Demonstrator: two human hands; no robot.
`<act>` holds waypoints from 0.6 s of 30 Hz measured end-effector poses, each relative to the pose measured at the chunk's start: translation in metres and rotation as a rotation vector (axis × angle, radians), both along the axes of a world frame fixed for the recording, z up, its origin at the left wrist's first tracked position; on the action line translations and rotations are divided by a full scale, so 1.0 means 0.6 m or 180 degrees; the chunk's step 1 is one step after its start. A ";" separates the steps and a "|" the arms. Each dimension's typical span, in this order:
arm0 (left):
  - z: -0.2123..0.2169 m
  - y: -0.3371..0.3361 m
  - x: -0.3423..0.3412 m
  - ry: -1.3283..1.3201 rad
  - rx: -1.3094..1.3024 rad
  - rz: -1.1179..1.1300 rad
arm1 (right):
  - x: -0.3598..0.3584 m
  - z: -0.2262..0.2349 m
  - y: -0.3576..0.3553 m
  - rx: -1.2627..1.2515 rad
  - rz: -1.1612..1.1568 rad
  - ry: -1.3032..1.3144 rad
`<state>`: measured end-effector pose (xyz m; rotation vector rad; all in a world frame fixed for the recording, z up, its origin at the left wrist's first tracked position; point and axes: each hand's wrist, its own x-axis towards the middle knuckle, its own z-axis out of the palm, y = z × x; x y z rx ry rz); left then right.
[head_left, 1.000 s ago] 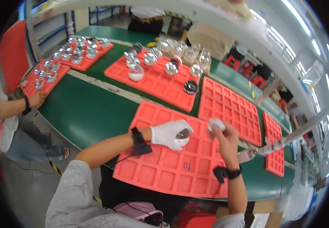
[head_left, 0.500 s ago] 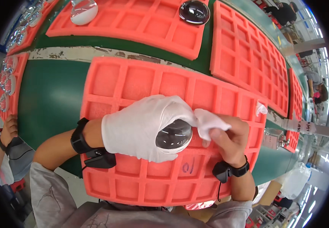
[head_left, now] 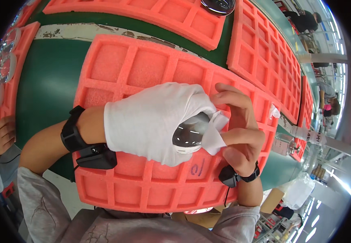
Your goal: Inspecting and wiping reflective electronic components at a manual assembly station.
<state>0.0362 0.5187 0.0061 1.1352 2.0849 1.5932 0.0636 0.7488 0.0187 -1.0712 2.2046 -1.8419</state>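
Observation:
My left hand (head_left: 155, 121), in a white glove, is closed around a small shiny chrome dome-shaped part (head_left: 188, 135). My bare right hand (head_left: 238, 129) pinches a white cloth (head_left: 214, 133) and presses it against the part's right side. Both hands hover over an orange foam tray (head_left: 143, 65) with square compartments. A black strap device sits on each wrist.
More orange foam trays (head_left: 264, 52) lie to the right and at the far side (head_left: 151, 12) on the green table (head_left: 42, 77). A tray at left (head_left: 5, 69) holds shiny round parts. Another person's hand (head_left: 1, 133) rests at the left edge. A clear bottle (head_left: 289, 146) stands right.
The view has drawn closer to the hands. My right hand has moved the cloth onto the part's right side while my left hand keeps gripping the part.

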 end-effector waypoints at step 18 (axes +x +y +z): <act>0.025 -0.005 -0.006 -0.0582 -0.0212 -0.0266 | -0.008 -0.017 -0.018 -0.0266 0.0212 -0.0477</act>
